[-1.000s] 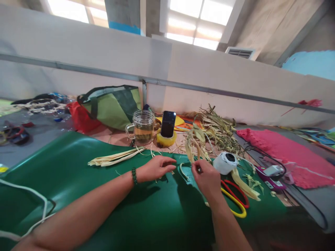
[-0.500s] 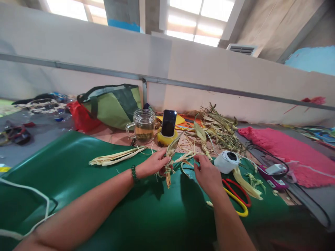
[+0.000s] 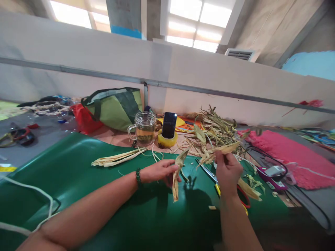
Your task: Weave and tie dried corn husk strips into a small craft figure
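My left hand (image 3: 159, 170), with a green bead bracelet at the wrist, is closed on a dried corn husk (image 3: 176, 186). The husk stands nearly upright above the green mat (image 3: 115, 219), its pointed greenish tip at the top. Fingertips pinched, my right hand (image 3: 229, 172) grips loose dried husk strips (image 3: 229, 147) that stick out to both sides. Under and beside that hand lie scissors (image 3: 208, 171) with red and yellow handles, partly covered by the hand and wrist. The white roll behind the right hand is almost wholly hidden.
Beyond the mat stand a glass mug (image 3: 145, 130) of tea and a phone (image 3: 169, 124) on a yellow holder. A bundle of pale husk strips (image 3: 115, 159) lies left. Dried plant stalks (image 3: 218, 127) are heaped at the back right, near a purple power strip (image 3: 272, 179) and pink cloth (image 3: 285, 157).
My right hand has moved right and up, away from the left hand, carrying husk strips. The left hand's husk has shifted slightly right and looks less ragged. The scissor blades now show.
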A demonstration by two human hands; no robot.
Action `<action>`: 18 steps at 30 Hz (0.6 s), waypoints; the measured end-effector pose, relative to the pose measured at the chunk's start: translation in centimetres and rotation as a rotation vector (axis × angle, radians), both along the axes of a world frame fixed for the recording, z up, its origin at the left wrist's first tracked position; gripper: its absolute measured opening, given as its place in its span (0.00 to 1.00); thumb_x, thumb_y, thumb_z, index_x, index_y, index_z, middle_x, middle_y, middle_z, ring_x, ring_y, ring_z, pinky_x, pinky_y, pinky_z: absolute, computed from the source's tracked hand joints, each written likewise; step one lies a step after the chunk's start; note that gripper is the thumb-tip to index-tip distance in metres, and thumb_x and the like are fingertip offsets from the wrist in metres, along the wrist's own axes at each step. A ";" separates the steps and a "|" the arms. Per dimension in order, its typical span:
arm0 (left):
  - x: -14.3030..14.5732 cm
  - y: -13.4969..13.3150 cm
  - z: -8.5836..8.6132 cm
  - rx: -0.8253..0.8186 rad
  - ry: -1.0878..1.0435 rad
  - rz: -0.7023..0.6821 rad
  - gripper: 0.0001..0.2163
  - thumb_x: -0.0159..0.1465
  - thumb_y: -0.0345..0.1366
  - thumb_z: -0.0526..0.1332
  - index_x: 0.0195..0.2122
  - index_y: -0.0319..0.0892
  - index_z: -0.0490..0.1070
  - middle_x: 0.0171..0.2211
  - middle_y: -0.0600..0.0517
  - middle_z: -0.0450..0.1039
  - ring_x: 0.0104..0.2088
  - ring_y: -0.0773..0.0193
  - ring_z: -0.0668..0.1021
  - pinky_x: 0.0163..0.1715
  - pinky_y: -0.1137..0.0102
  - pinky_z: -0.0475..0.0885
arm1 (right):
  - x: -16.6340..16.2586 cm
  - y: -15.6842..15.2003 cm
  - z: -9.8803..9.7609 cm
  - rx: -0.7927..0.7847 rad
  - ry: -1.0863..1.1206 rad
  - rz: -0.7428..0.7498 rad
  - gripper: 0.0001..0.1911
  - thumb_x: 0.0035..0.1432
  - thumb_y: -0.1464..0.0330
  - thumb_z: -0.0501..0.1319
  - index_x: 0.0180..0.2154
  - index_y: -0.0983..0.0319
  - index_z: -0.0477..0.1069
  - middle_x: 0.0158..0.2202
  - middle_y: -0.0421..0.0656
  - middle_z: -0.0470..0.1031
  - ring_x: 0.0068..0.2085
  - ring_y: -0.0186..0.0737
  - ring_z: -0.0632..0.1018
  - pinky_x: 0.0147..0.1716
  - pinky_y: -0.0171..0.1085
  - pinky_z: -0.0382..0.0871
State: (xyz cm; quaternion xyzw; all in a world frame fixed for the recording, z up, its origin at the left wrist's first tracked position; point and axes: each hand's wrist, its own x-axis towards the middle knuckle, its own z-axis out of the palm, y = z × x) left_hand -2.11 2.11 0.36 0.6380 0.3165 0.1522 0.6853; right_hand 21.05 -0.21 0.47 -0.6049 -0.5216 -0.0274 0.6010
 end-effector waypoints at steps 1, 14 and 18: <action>0.2 -0.1 -0.1 0.063 0.043 -0.015 0.26 0.56 0.59 0.56 0.42 0.40 0.65 0.35 0.49 0.75 0.28 0.66 0.76 0.25 0.73 0.68 | -0.2 -0.3 0.5 -0.001 0.114 0.036 0.20 0.55 0.53 0.59 0.25 0.63 0.70 0.17 0.37 0.65 0.21 0.33 0.66 0.22 0.33 0.59; 0.6 -0.2 0.2 0.194 -0.025 0.259 0.20 0.51 0.47 0.66 0.38 0.37 0.73 0.28 0.52 0.72 0.24 0.70 0.69 0.23 0.76 0.66 | -5.2 0.4 -0.5 -0.277 0.482 0.521 0.19 0.44 0.54 0.66 0.19 0.63 0.68 0.13 0.36 0.66 0.13 0.27 0.62 0.13 0.30 0.56; 0.4 0.0 -0.2 0.120 -0.045 0.187 0.20 0.49 0.51 0.66 0.26 0.35 0.73 0.20 0.53 0.70 0.20 0.72 0.68 0.23 0.76 0.65 | -6.1 0.2 -0.8 -0.331 0.389 0.553 0.20 0.45 0.54 0.66 0.18 0.63 0.66 0.12 0.34 0.64 0.14 0.28 0.63 0.14 0.30 0.56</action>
